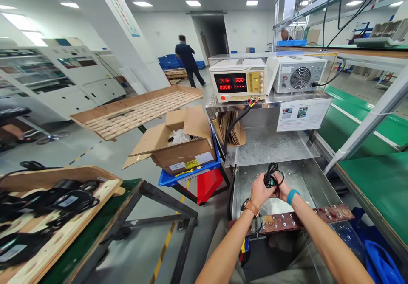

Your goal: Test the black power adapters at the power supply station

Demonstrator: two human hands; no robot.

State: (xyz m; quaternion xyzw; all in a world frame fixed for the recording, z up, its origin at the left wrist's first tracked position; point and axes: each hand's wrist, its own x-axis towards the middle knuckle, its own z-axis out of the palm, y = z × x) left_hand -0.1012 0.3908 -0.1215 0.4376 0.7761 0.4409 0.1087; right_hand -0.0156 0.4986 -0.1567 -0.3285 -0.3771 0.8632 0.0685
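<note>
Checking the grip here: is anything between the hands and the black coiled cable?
Nothing visible. The left hand and right hand both hold the black coiled cable directly above the metal tray.

The scene is viewed from head height, angled forward and down (hands near, at 6 o'clock), facing the steel workbench (270, 148).

Both forearms reach in from bottom centre; left hand (259, 190) and right hand (282, 189) meet mid-frame, fingers curled, touching.
</note>
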